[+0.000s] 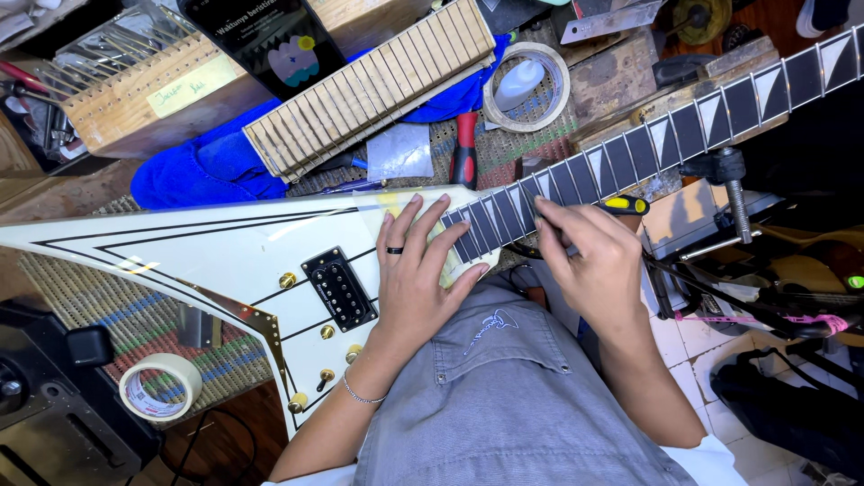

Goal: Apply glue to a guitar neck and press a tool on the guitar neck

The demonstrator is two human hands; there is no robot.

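A white V-shaped electric guitar body point(207, 247) with black pinstripes lies across the bench and my lap. Its dark fretboard point(684, 130) with white triangular inlays runs up to the right. My left hand point(418, 274), wearing a dark ring, lies flat with spread fingers on the body where the neck joins, beside the black pickup point(338, 289). My right hand point(589, 256) grips a tool with a yellow and black handle point(625, 204), its tip held against the lower frets.
A second, pale fretted neck point(373, 85) rests on a blue cloth point(193, 171). Tape rolls lie at the top point(527, 87) and lower left point(160, 387). A red-handled tool point(464, 148) and a metal clamp point(729, 184) stand near the neck.
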